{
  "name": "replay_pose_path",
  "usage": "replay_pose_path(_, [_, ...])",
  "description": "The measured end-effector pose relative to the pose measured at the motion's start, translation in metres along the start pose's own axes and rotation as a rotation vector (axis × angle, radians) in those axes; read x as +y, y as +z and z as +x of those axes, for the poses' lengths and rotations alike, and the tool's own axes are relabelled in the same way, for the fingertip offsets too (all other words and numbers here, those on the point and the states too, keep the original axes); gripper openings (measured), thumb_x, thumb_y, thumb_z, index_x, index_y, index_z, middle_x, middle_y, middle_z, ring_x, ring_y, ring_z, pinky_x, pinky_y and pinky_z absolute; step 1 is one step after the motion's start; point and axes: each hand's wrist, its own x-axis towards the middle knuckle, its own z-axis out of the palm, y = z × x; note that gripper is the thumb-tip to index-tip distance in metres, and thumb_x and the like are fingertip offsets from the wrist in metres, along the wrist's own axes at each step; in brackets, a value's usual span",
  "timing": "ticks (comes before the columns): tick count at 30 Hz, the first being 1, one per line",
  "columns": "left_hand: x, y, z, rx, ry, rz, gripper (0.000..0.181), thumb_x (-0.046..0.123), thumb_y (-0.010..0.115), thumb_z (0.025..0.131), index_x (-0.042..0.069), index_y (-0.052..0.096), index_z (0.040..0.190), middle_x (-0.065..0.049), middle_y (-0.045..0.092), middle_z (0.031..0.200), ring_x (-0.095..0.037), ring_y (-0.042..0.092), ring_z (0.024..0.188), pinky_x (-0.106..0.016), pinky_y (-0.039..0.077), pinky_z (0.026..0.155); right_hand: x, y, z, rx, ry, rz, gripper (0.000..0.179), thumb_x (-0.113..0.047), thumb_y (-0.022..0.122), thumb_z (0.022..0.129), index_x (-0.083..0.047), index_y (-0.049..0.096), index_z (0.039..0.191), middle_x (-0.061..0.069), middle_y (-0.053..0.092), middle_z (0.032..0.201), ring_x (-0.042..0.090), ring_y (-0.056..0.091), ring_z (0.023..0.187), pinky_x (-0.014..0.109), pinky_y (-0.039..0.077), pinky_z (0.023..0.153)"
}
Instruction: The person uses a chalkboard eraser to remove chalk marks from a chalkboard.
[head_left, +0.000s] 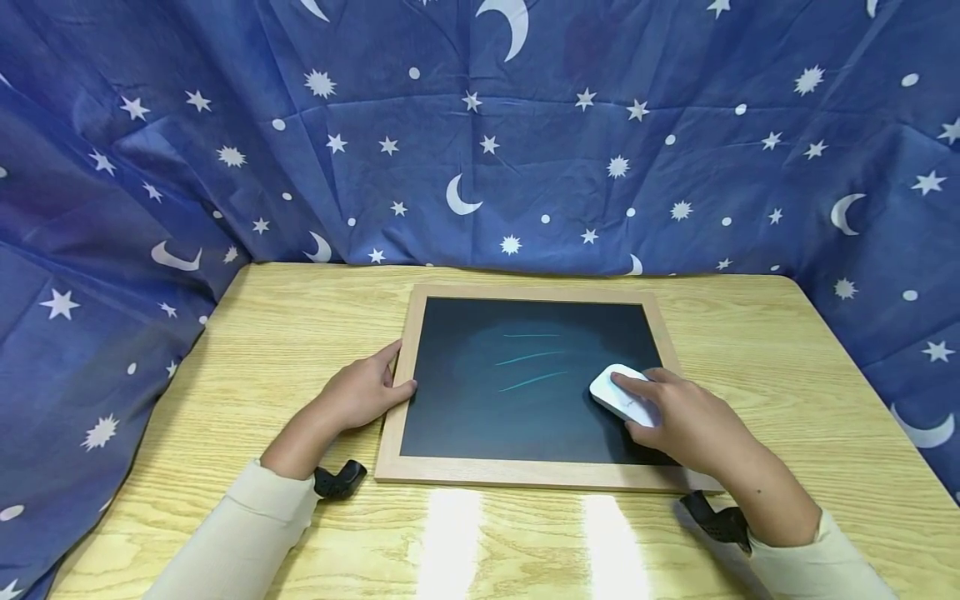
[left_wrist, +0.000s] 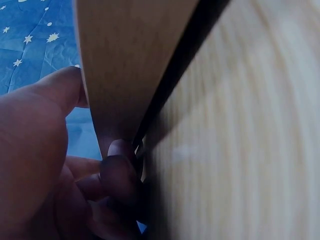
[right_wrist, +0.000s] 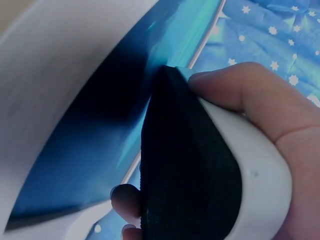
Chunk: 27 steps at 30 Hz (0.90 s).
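Observation:
A chalkboard [head_left: 480, 425] with a pale wooden frame [head_left: 525, 473] lies on the table. Three teal chalk lines [head_left: 532, 358] run across its dark surface. At the board's left edge my left hand [head_left: 360, 393] grips the frame, thumb on top and fingers at the outer side and underside, as the left wrist view shows. My right hand [head_left: 701, 421] holds a white board eraser [head_left: 624, 393] over the right part of the board. Its dark felt [right_wrist: 190, 160] faces the board, tilted and close to the surface in the right wrist view. The eraser is right of the chalk lines.
The wood-grain table [head_left: 300, 300] extends around the board on all sides. A blue curtain [head_left: 420, 167] with white stars and moons hangs behind and at both sides. Black wrist cameras [head_left: 340, 481] sit by both sleeves. Bright reflections lie on the front of the table.

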Motion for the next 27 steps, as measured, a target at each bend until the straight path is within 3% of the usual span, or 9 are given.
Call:
replay_pose_path(8, [-0.002, 0.0, -0.001, -0.003, -0.01, -0.031, 0.079, 0.043, 0.062, 0.093, 0.013, 0.03, 0.159, 0.0, 0.066, 0.077, -0.012, 0.061, 0.063, -0.03, 0.045, 0.06, 0.006, -0.002, -0.003, 0.0, -0.013, 0.013, 0.065, -0.023, 0.081, 0.08, -0.02, 0.059, 0.142, 0.026, 0.06, 0.124, 0.03, 0.065, 0.086, 0.044, 0.053, 0.069])
replay_pose_path(13, [-0.001, -0.002, -0.002, 0.002, -0.007, -0.024, 0.079, 0.044, 0.062, 0.092, 0.015, 0.031, 0.158, 0.0, 0.064, 0.075, -0.013, 0.06, 0.063, -0.03, 0.044, 0.059, 0.002, -0.003, -0.001, 0.005, -0.015, -0.005, 0.064, -0.022, 0.081, 0.079, -0.019, 0.061, 0.14, 0.028, 0.06, 0.125, 0.037, 0.066, 0.092, 0.051, 0.055, 0.074])
replay_pose_path(20, [-0.002, -0.001, -0.001, 0.007, -0.004, -0.017, 0.078, 0.044, 0.062, 0.091, 0.018, 0.031, 0.159, 0.0, 0.064, 0.073, -0.013, 0.06, 0.063, -0.03, 0.044, 0.059, -0.01, -0.001, 0.002, 0.014, -0.032, -0.051, 0.063, -0.023, 0.082, 0.078, -0.019, 0.063, 0.138, 0.029, 0.061, 0.125, 0.042, 0.067, 0.097, 0.054, 0.056, 0.077])
replay_pose_path(27, [-0.003, 0.002, 0.001, 0.009, 0.007, -0.007, 0.079, 0.044, 0.062, 0.092, 0.018, 0.03, 0.159, 0.001, 0.064, 0.071, -0.013, 0.06, 0.06, -0.03, 0.044, 0.057, -0.032, 0.005, 0.007, 0.051, -0.131, -0.07, 0.061, -0.023, 0.083, 0.077, -0.018, 0.066, 0.135, 0.024, 0.064, 0.12, 0.038, 0.069, 0.097, 0.052, 0.057, 0.079])
